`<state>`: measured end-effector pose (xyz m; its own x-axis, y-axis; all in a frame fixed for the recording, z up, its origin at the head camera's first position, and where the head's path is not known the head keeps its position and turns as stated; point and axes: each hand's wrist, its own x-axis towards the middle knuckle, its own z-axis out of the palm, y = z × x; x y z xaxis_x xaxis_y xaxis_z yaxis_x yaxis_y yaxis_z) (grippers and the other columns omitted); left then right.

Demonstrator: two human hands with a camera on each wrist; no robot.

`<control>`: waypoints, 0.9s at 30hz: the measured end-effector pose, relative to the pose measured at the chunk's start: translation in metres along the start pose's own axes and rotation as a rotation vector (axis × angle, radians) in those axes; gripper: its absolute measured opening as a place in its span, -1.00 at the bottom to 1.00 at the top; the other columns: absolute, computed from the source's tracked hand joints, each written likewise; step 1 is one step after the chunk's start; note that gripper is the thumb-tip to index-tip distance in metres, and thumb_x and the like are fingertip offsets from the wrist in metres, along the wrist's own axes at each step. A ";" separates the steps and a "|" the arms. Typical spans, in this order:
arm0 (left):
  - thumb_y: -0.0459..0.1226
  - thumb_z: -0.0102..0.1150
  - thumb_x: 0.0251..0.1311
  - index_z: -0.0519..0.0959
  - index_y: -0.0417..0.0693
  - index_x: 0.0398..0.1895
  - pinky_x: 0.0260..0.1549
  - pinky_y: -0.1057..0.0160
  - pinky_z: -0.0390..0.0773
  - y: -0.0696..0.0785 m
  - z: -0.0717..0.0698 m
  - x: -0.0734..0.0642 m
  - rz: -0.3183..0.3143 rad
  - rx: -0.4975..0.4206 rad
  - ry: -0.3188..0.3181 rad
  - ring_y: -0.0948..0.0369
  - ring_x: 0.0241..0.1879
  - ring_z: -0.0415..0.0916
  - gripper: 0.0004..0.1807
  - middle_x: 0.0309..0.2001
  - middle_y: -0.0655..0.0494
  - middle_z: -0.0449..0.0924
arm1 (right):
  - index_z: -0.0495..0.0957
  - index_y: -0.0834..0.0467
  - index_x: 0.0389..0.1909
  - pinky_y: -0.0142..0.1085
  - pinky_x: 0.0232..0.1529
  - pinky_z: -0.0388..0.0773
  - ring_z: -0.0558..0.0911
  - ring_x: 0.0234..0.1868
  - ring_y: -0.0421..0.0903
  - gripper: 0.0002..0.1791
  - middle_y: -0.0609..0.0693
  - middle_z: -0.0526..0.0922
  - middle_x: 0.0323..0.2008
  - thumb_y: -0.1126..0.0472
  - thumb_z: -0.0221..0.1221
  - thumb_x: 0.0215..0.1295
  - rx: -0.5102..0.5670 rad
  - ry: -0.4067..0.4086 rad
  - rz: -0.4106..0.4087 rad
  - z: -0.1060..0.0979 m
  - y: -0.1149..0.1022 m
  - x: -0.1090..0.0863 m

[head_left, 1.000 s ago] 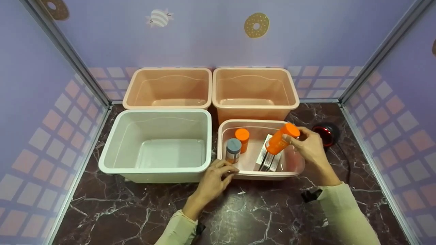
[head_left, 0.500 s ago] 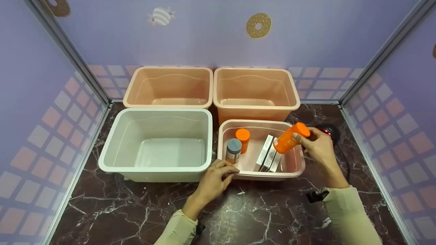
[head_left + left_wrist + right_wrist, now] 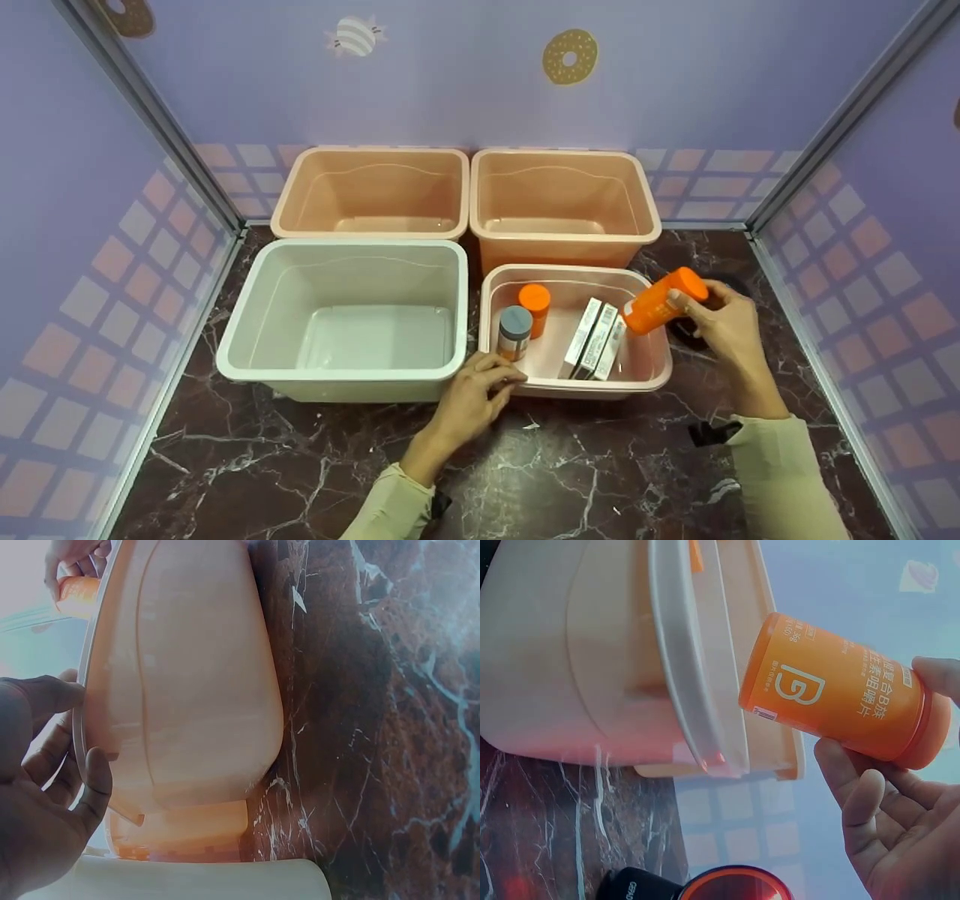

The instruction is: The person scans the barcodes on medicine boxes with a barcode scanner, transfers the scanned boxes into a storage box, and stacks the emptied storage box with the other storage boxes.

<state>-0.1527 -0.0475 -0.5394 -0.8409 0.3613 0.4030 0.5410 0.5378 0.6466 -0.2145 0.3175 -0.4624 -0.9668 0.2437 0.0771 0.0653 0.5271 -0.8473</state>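
My right hand point(image 3: 727, 319) pinches an orange pill bottle point(image 3: 665, 300) near its cap, tilted over the right end of a low pink bin point(image 3: 660, 379). White lettering and a small barcode show on the bottle's side point(image 3: 832, 690) in the right wrist view. At the bin's near left corner my left hand point(image 3: 469, 397) grips the rim, its fingers on both sides of it in the left wrist view. Inside stand another orange bottle point(image 3: 535, 304) and a grey-capped bottle point(image 3: 515, 330), with several slim white boxes point(image 3: 596, 341) leaning side by side.
Left of the pink bin is a larger white bin point(image 3: 341, 375). Two peach bins, left point(image 3: 371, 195) and right point(image 3: 562, 237), stand behind against the wall. A black device with a red ring point(image 3: 735, 883) is partly hidden beyond the right hand. Dark marbled tabletop point(image 3: 300, 465) lies in front.
My right hand has moved the orange bottle rightward, from over the white boxes to over the bin's right end, uncovering the boxes. My left hand has stayed at the rim.
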 end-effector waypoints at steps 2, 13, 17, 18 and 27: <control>-0.40 0.35 0.13 0.75 0.06 -0.17 0.04 0.22 0.56 0.000 0.000 0.000 0.002 -0.001 0.003 0.19 -0.03 0.52 -0.77 -0.12 0.23 0.67 | 0.58 0.24 0.10 -0.45 -0.61 0.53 0.50 -0.63 -0.31 -0.40 -0.46 0.57 -0.46 -0.11 0.35 0.21 -0.018 0.004 0.003 -0.003 0.001 0.000; -0.38 0.33 0.17 0.75 0.07 -0.16 0.02 0.25 0.57 -0.001 0.000 -0.001 0.019 0.013 -0.003 0.20 -0.03 0.51 -0.78 -0.12 0.24 0.67 | 0.57 0.22 0.06 -0.40 -0.62 0.52 0.49 -0.68 -0.29 -0.41 -0.44 0.60 -0.48 -0.13 0.36 0.20 0.006 0.031 0.022 -0.016 0.007 -0.003; -0.39 0.34 0.16 0.75 0.06 -0.16 0.02 0.26 0.56 -0.001 0.000 -0.001 0.024 0.011 0.003 0.20 -0.03 0.51 -0.78 -0.12 0.24 0.67 | 0.56 0.21 0.07 -0.41 -0.64 0.50 0.47 -0.73 -0.26 -0.40 -0.43 0.59 -0.48 -0.15 0.35 0.20 -0.003 0.027 0.035 -0.021 0.009 -0.004; -0.40 0.34 0.15 0.75 0.06 -0.16 0.01 0.26 0.56 -0.001 0.000 -0.001 0.026 0.010 0.006 0.20 -0.04 0.51 -0.77 -0.12 0.24 0.66 | 0.55 0.21 0.07 -0.41 -0.65 0.49 0.47 -0.74 -0.26 -0.40 -0.43 0.59 -0.48 -0.15 0.35 0.20 -0.006 0.028 0.040 -0.022 0.010 -0.004; -0.41 0.36 0.12 0.75 0.06 -0.17 0.02 0.24 0.56 -0.001 0.000 -0.001 0.026 0.011 0.010 0.20 -0.04 0.52 -0.76 -0.12 0.23 0.67 | 0.54 0.28 0.09 -0.45 -0.64 0.49 0.47 -0.74 -0.30 -0.44 -0.39 0.56 -0.60 -0.06 0.33 0.25 0.000 0.045 0.054 -0.032 0.020 -0.003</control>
<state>-0.1528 -0.0483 -0.5408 -0.8265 0.3679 0.4261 0.5629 0.5366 0.6287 -0.2028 0.3533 -0.4628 -0.9499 0.3078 0.0545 0.1172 0.5124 -0.8507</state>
